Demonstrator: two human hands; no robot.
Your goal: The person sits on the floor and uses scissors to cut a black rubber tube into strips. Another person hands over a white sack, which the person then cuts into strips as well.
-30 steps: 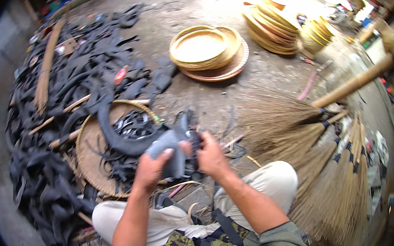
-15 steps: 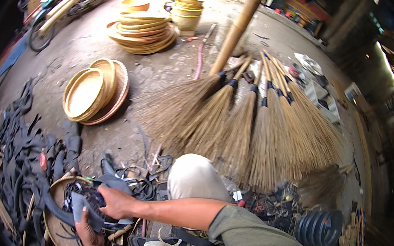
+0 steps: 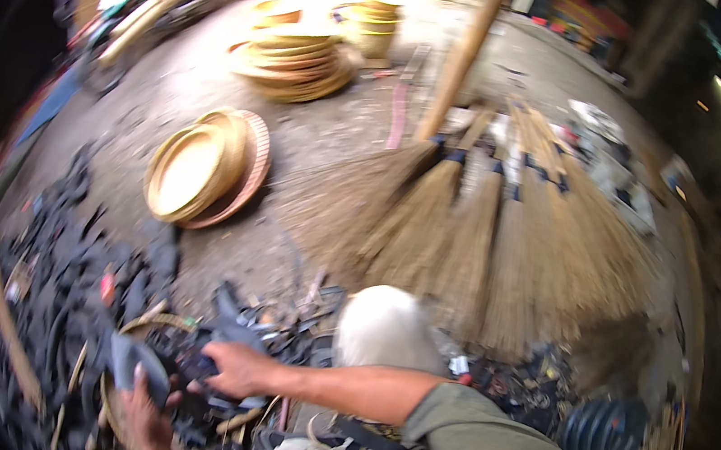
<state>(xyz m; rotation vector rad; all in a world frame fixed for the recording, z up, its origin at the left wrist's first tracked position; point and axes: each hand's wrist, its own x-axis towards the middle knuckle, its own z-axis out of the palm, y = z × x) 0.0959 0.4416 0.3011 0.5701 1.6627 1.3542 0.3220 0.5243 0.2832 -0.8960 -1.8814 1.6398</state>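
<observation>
I sit on the ground, and both hands are low at the left of the head view. My left hand (image 3: 142, 415) grips a flat grey-black rubber strip (image 3: 131, 361) from below. My right hand (image 3: 234, 369) reaches across from the right and closes on the same dark strip just beside the left hand. Under the hands lies a round woven tray (image 3: 149, 322) filled with black rubber scraps. My knee in pale trousers (image 3: 383, 328) is just right of the hands. The picture is blurred, so the fingers are not sharp.
A heap of black rubber offcuts (image 3: 64, 295) covers the ground at the left. Several straw brooms (image 3: 486, 242) fan out ahead, with a wooden pole (image 3: 460, 56) rising behind them. Stacked round woven trays (image 3: 194, 171) and more baskets (image 3: 296, 57) lie farther off. A black ribbed coil (image 3: 601, 434) sits at the right.
The view has swung from the scrap heap toward the brooms. Both hands have stayed together on the rubber strip and now sit lower left in the picture.
</observation>
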